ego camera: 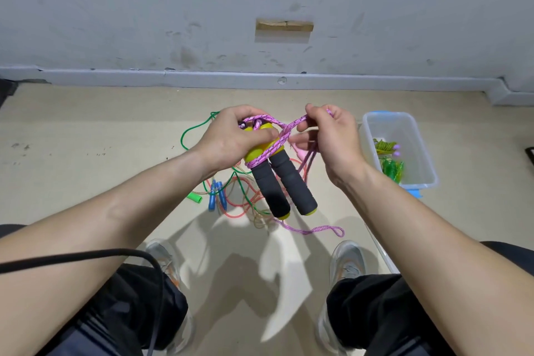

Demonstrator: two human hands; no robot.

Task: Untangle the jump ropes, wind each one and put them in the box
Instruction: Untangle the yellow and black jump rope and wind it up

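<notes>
The pink braided jump rope (284, 131) is held up over the floor, wound around its two black foam handles with yellow ends (291, 179). The left hand (228, 139) has a tight grip round the yellow tops. The right hand (335, 136) pinches a loop of the rope just beside them. Below, a pile of green, orange and blue ropes (239, 196) lies on the tan floor (86, 153). A clear plastic box (427, 159) holding a green rope (390, 159) sits to the right, near the grey wall (144, 23).
</notes>
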